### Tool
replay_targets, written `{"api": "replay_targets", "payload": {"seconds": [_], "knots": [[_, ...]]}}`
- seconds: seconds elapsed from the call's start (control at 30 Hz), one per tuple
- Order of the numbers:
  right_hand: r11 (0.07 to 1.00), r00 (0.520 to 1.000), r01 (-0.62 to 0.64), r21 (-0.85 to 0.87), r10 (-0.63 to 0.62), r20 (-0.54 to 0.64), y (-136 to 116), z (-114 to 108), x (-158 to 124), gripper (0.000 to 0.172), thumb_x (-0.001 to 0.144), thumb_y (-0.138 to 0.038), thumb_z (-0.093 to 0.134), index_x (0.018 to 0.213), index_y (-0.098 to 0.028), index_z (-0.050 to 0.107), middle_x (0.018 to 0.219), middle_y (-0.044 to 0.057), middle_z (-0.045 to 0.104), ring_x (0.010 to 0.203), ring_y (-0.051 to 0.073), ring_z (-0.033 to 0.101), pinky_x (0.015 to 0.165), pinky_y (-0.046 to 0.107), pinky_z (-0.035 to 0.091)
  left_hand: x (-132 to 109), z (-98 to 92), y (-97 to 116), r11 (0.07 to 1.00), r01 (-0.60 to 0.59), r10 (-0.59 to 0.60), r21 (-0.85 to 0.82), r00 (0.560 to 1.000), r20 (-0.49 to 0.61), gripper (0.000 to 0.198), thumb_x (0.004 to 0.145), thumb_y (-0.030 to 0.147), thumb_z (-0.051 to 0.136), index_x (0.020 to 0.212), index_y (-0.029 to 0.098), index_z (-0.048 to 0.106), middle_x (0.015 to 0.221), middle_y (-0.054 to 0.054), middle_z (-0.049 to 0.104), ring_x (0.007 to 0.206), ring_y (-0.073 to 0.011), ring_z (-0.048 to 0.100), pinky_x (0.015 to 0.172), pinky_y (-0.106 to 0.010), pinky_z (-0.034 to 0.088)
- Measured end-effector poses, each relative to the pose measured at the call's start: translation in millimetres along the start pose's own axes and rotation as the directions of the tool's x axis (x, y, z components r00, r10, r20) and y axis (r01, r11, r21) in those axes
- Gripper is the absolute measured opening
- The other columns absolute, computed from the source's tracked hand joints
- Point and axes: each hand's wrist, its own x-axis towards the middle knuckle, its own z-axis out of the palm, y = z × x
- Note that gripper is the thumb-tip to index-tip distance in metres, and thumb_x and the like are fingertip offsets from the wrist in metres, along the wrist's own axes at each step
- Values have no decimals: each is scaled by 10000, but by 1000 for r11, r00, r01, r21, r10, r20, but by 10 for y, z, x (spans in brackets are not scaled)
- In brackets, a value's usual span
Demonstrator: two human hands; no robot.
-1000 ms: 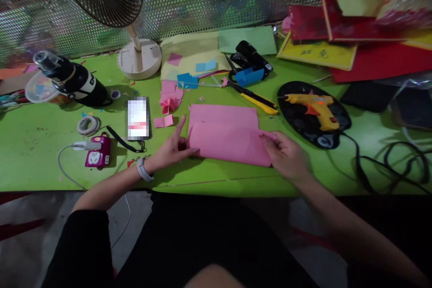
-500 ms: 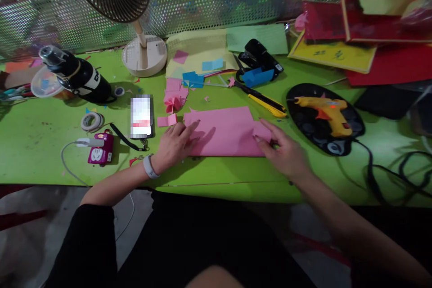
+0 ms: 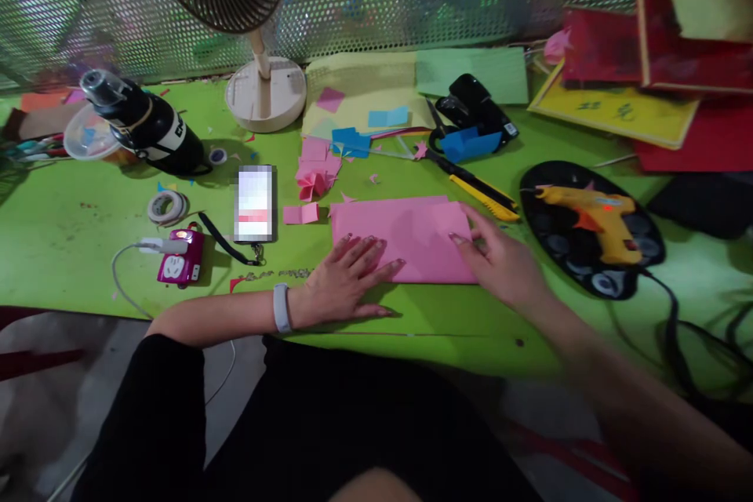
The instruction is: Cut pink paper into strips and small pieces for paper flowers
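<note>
Pink paper, folded into a long rectangle, lay near the front edge of the green table, right between the two hands I was watching through the head camera; the left hand was flat with its fingers spread, the fingertips over the paper's lower left part and the thumb out over the green surface, a pale band round its wrist; the right hand was at the paper's right end, thumb on the upper face and index finger along the edge, though I could not tell whether it pinched the sheet; just beyond that end I saw a yellow utility knife, and farther right a yellow glue gun resting on a black pad; to the paper's left were a small folded pink piece, a pink paper flower behind it, and a phone with its screen blurred out; farther left I had a roll of tape behind a purple power adapter, with a dark bottle leaning behind both.
</note>
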Motion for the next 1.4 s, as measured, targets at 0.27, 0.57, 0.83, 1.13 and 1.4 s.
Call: {"api": "replay_targets", "payload": {"seconds": [0.27, 0.57, 0.83, 1.13, 1.4], "knots": [[956, 972, 89, -278, -145, -186, -75, 178, -73, 561, 1035, -402, 437, 1552, -188, 466, 1261, 197, 710, 964, 330, 723, 724, 420, 570, 56, -52, 4, 1000, -31, 31, -2, 999, 4, 879, 979, 763, 335, 1682, 292, 96, 1740, -93, 171, 1614, -351, 97, 1291, -621, 103], [980, 983, 57, -193, -89, -163, 2, 186, 24, 558, 1016, -458, 457, 1510, -206, 518, 1077, 155, 752, 903, 330, 716, 709, 430, 548, 35, 91, -36, 997, 45, -43, -64, 999, 33, 923, 962, 797, 314, 1683, 258, 109, 1725, -145, 194, 1605, -363, 143, 1299, -551, 114], [981, 989, 75, -177, -96, -112, -17, 145, 21, 559, 1024, -493, 450, 1471, -180, 571, 1083, 163, 748, 952, 342, 706, 748, 444, 547, 80, 52, -185, 984, 109, -100, -140, 992, 70, 975, 934, 836, 305, 1676, 217, 171, 1719, -166, 200, 1602, -350, 171, 1305, -528, 109], [986, 979, 84, -147, -109, -170, 10, 169, 52, 546, 1013, -485, 474, 1454, -184, 588, 1099, 156, 755, 963, 313, 719, 793, 431, 566, 89, 70, -309, 963, 140, -138, -230, 990, 24, 1084, 889, 868, 394, 1683, 254, -17, 1748, -129, -15, 1609, -404, 7, 1302, -589, 90], [983, 977, 116, -144, -139, -163, -30, 150, 59, 520, 1035, -444, 469, 1460, -166, 581, 1149, 200, 742, 1025, 364, 718, 787, 453, 578, 94, 27, -251, 973, 159, -155, -168, 987, 42, 764, 1025, 696, 310, 1632, 232, 311, 1721, -126, 214, 1608, -358, 128, 1316, -546, 129]]}}
